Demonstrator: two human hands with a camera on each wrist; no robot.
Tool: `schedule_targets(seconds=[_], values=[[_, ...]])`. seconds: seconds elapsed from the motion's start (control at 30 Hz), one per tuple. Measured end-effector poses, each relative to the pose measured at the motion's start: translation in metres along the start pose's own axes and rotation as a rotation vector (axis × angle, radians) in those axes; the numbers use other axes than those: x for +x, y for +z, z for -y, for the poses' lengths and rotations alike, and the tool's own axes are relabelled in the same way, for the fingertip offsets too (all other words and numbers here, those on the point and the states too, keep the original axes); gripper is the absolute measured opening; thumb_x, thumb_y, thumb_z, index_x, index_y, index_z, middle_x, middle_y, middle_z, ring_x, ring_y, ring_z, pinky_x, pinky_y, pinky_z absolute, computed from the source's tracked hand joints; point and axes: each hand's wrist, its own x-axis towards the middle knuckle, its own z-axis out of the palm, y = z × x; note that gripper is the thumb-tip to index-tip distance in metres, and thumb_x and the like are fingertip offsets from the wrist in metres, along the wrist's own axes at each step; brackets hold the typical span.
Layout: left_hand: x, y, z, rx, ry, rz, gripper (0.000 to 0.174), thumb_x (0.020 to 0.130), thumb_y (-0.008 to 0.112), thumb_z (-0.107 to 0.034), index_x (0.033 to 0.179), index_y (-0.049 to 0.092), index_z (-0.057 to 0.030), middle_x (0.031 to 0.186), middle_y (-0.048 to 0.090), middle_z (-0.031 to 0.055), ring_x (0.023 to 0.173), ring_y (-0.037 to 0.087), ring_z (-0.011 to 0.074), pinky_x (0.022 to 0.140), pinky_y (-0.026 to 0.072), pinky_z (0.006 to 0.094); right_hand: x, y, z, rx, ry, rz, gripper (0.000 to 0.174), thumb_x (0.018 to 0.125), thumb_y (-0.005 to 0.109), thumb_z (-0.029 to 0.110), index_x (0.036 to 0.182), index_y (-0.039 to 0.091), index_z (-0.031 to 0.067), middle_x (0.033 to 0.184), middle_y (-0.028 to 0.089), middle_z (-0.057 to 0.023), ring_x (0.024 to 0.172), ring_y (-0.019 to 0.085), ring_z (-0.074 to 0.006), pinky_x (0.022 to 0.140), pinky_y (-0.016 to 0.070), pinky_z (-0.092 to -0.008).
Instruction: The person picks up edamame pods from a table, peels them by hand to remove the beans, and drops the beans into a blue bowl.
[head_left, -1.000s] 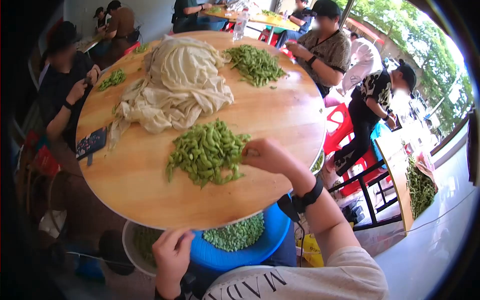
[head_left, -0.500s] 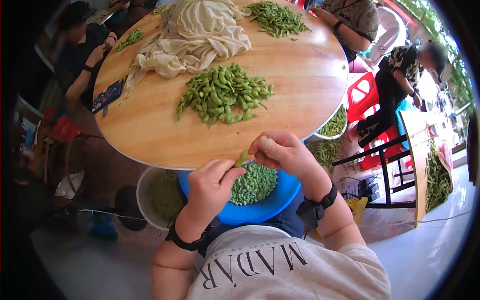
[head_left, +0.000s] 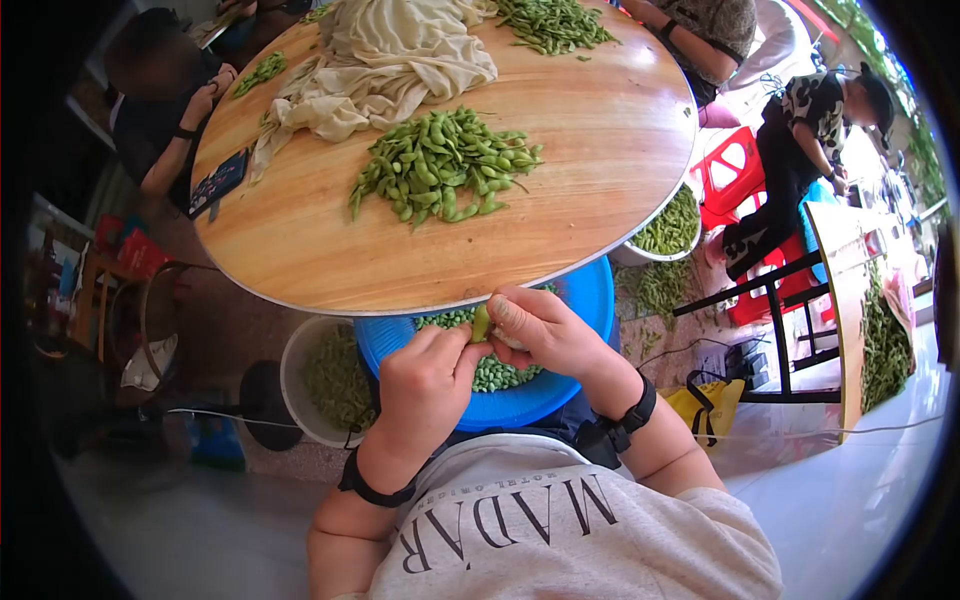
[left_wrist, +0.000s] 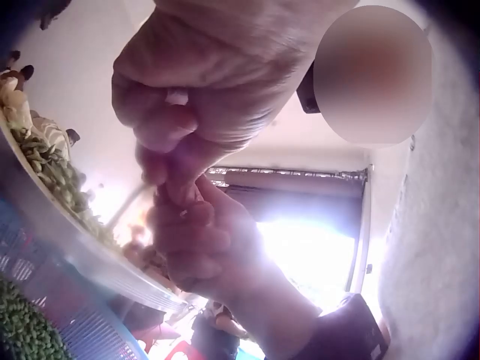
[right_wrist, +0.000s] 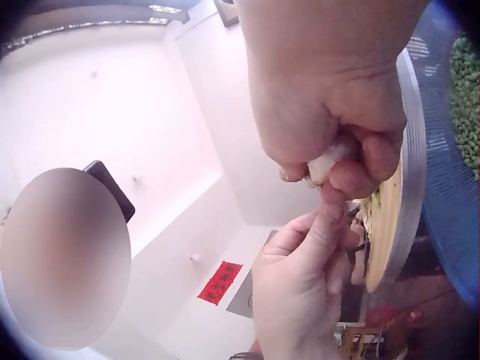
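Over a blue basket (head_left: 600, 300) of shelled green beans (head_left: 497, 376), both hands meet at one green edamame pod (head_left: 481, 323). My left hand (head_left: 425, 378) pinches its lower end between thumb and curled fingers. The right hand (head_left: 552, 332) grips the other end, thumb laid along the pod. In the right wrist view, something whitish (right_wrist: 324, 165) shows among the right hand's fingers. Both wrist views have the fingertips of the two hands touching, with the pod mostly hidden. A heap of unshelled pods (head_left: 435, 170) lies on the round wooden table (head_left: 400, 255) in front.
The table's edge (head_left: 480, 303) is just beyond the hands. A pale cloth (head_left: 400, 70) and another pod heap (head_left: 555, 25) lie farther back. Left of the blue basket stands a whitish tub (head_left: 300, 385); another tub of pods (head_left: 668, 228) is at right. Other people sit or stand around.
The right hand came back from the pod heap to meet the left hand over the basket. Since half a second ago, its thumb has closed onto the pod. The head view has tilted down.
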Motion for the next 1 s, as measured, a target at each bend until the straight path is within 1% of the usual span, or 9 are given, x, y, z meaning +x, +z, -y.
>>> schedule_targets(seconds=[0.1,0.23,0.33,0.47,0.6,0.7,0.8,0.9,1.0], values=[[-0.002,-0.002,-0.001,0.012,-0.010,0.028,0.016,0.066,0.070,-0.002,0.080,0.062,-0.0004,0.066,0.057,0.0131,0.057,0.056,0.0265,0.050,0.0437,0.0324,0.000,-0.001,-0.002,0.019,-0.032,0.038,0.035,0.094,0.040,0.034,0.078,0.049,0.0045,0.057,0.044,0.0011,0.048,0.042,-0.0052,0.043,0.0330,-0.0195],[-0.001,-0.001,0.004,0.066,0.021,0.036,0.013,0.066,0.069,-0.004,0.075,0.061,-0.0010,0.064,0.055,0.0134,0.056,0.055,0.0287,0.049,0.0426,0.0349,0.000,0.005,0.000,-0.007,0.041,-0.023,0.033,0.094,0.042,0.032,0.079,0.049,0.0039,0.057,0.043,0.0013,0.049,0.042,-0.0059,0.042,0.0337,-0.0204],[-0.001,0.002,0.007,0.011,0.019,0.017,0.012,0.065,0.069,-0.004,0.072,0.061,-0.0013,0.061,0.053,0.0130,0.054,0.053,0.0291,0.048,0.0416,0.0359,0.003,0.003,-0.004,-0.052,0.018,0.006,0.031,0.094,0.043,0.030,0.080,0.050,0.0030,0.058,0.045,0.0005,0.050,0.043,-0.0066,0.044,0.0349,-0.0210],[-0.002,0.003,0.007,-0.055,-0.001,-0.047,0.011,0.065,0.069,-0.002,0.073,0.061,-0.0010,0.061,0.055,0.0125,0.054,0.054,0.0275,0.048,0.0423,0.0340,0.004,0.009,-0.007,-0.079,-0.030,-0.068,0.028,0.093,0.044,0.027,0.081,0.050,0.0026,0.058,0.046,0.0004,0.052,0.042,-0.0066,0.047,0.0352,-0.0211],[-0.008,0.010,0.018,-0.209,-0.032,-0.166,0.009,0.071,0.068,-0.004,0.077,0.063,0.0005,0.061,0.058,0.0094,0.048,0.053,0.0180,0.044,0.0400,0.0273,0.006,0.017,-0.011,-0.068,-0.075,-0.107,0.025,0.093,0.044,0.023,0.080,0.050,0.0025,0.058,0.045,0.0010,0.052,0.041,-0.0061,0.047,0.0342,-0.0208],[-0.013,0.008,0.019,-0.620,-0.493,-0.062,0.006,0.077,0.065,-0.005,0.079,0.064,0.0010,0.061,0.059,0.0062,0.044,0.048,0.0100,0.041,0.0356,0.0212,0.008,0.020,-0.015,-0.051,-0.096,-0.113,0.023,0.093,0.045,0.020,0.079,0.049,0.0022,0.057,0.045,0.0014,0.052,0.041,-0.0060,0.047,0.0342,-0.0213],[-0.011,0.003,0.019,-0.965,-0.734,-0.019,0.008,0.081,0.061,-0.006,0.079,0.064,0.0009,0.061,0.057,0.0050,0.042,0.043,0.0061,0.038,0.0306,0.0176,0.009,0.016,-0.020,-0.219,-0.182,-0.081,0.020,0.092,0.046,0.017,0.080,0.050,0.0011,0.060,0.049,-0.0010,0.055,0.044,-0.0080,0.049,0.0368,-0.0226],[-0.011,0.000,0.027,-1.207,-0.849,0.037,0.009,0.081,0.059,-0.008,0.079,0.062,0.0012,0.059,0.054,0.0052,0.041,0.039,0.0064,0.037,0.0270,0.0177,0.009,0.015,-0.020,-0.407,-0.311,-0.095,0.020,0.089,0.051,0.016,0.076,0.048,0.0009,0.055,0.046,-0.0071,0.049,0.044,-0.0151,0.047,0.0369,-0.0289],[-0.011,0.008,0.027,-1.183,-0.926,0.008,0.012,0.081,0.057,-0.010,0.079,0.060,0.0010,0.058,0.052,0.0035,0.041,0.037,0.0057,0.036,0.0254,0.0175,0.009,0.012,-0.026,-0.528,-0.366,-0.114,0.019,0.087,0.053,0.014,0.075,0.048,0.0004,0.056,0.045,-0.0133,0.048,0.043,-0.0256,0.047,0.0374,-0.0331]])
